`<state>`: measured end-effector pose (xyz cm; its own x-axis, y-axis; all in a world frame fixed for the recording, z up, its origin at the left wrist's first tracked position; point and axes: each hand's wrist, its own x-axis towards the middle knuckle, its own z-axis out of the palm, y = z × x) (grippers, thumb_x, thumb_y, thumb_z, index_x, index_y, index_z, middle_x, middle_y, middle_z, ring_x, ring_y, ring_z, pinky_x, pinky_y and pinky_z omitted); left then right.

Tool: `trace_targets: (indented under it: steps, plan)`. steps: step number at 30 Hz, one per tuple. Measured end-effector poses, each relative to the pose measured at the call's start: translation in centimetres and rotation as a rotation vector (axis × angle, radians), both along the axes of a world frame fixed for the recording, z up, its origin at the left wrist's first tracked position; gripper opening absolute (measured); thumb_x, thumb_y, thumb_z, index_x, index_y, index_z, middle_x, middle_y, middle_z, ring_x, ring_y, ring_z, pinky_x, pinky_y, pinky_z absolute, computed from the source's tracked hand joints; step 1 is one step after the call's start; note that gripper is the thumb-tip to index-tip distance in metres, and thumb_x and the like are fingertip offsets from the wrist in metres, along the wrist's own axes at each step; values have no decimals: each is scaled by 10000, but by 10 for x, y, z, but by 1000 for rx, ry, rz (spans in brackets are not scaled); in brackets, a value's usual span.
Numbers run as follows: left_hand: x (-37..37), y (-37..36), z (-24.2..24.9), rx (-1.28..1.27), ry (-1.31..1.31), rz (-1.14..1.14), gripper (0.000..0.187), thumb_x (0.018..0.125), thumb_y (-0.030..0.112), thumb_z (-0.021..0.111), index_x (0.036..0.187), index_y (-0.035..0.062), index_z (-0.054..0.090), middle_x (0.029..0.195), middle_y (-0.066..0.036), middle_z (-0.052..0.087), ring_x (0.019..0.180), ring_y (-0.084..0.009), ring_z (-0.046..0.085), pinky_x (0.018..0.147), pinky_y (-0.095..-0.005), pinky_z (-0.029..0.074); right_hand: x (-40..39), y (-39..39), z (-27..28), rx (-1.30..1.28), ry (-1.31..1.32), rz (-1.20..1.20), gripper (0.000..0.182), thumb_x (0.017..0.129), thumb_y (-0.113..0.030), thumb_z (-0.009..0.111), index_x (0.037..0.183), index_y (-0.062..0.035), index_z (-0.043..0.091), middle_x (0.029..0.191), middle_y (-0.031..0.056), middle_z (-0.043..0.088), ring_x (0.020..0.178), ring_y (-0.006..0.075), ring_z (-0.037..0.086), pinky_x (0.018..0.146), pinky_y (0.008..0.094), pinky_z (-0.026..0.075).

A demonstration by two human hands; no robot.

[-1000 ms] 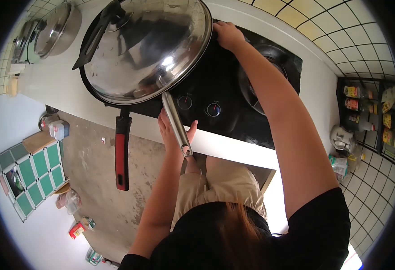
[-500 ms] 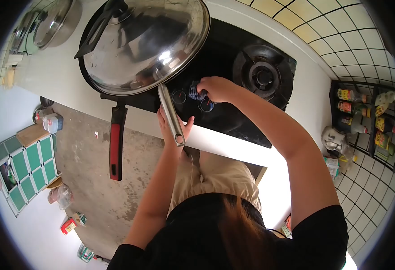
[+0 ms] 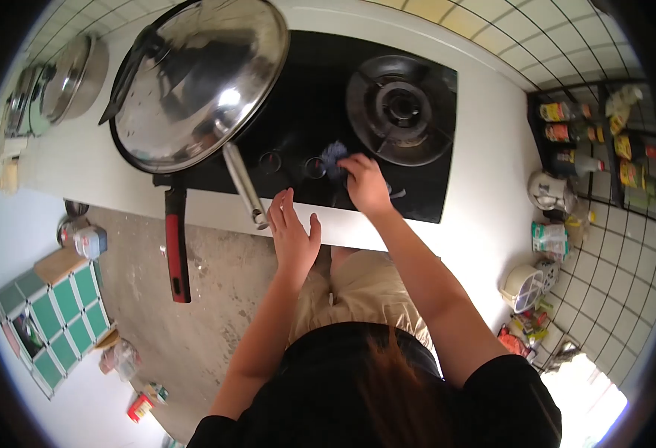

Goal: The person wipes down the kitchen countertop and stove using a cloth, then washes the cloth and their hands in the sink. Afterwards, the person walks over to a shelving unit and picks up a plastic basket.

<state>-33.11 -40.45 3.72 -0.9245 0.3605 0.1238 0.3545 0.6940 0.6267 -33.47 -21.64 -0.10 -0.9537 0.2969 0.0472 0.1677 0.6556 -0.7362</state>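
Observation:
A bluish crumpled cloth lies on the black glass stove, beside a round control knob. My right hand has its fingers closed at the cloth's right edge. My left hand is at the counter's front edge with its fingers apart and nothing in it. Just left of it is the end of a steel handle, which reaches out from under the domed steel lid. A second handle, red and black, sticks out past the counter edge.
The right burner has a black grate. Steel pots stand at the far left. A bottle rack, a kettle and a white basket are on the right. A green-panelled cabinet stands on the floor.
The view has shifted, so the stove sits further left. My right hand and the cloth have moved right of the knobs. My left hand now shows clear of the steel handle.

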Motion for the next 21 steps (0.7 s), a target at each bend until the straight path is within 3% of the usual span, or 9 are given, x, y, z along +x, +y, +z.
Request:
trace_targets:
  steps: [7,12,15,18,21]
  plan:
    - [14,21,5,98,-43,-248,503,799,61,569,1279,-3,434,1232,-189,461,1102,-381,457,942,-450,396,108,56,-2,362,40,-205,443,651,107,536,1059,-41,620,1059,164,566,976,367,529,867,433,456]
    - [20,23,8,101,-40,-327,486,800,50,550,1271,-11,443,1201,-194,488,1101,-380,462,945,-453,392,89,59,-11,475,17,-536,443,739,-51,610,1180,-28,572,1116,196,517,977,379,500,852,455,437]
    - [27,22,-1,131,-36,-290,478,805,47,535,1268,-23,440,1197,-205,490,1104,-389,459,959,-464,377,63,12,-8,364,45,-393,473,682,-44,645,1153,-37,597,1056,191,530,903,372,512,797,458,457]
    - [31,20,-2,105,-75,-277,462,816,17,516,1270,-21,440,1230,-213,481,1138,-376,450,991,-457,355,36,-33,-11,257,188,-146,439,670,-12,642,1103,-81,641,1034,113,568,882,301,537,791,385,479]
    - [33,20,4,53,-103,-272,464,814,15,514,1271,-22,441,1227,-214,483,1138,-375,452,992,-454,354,38,-23,-11,278,201,-114,440,667,-23,632,1099,-103,649,1032,106,574,885,287,540,774,383,480]
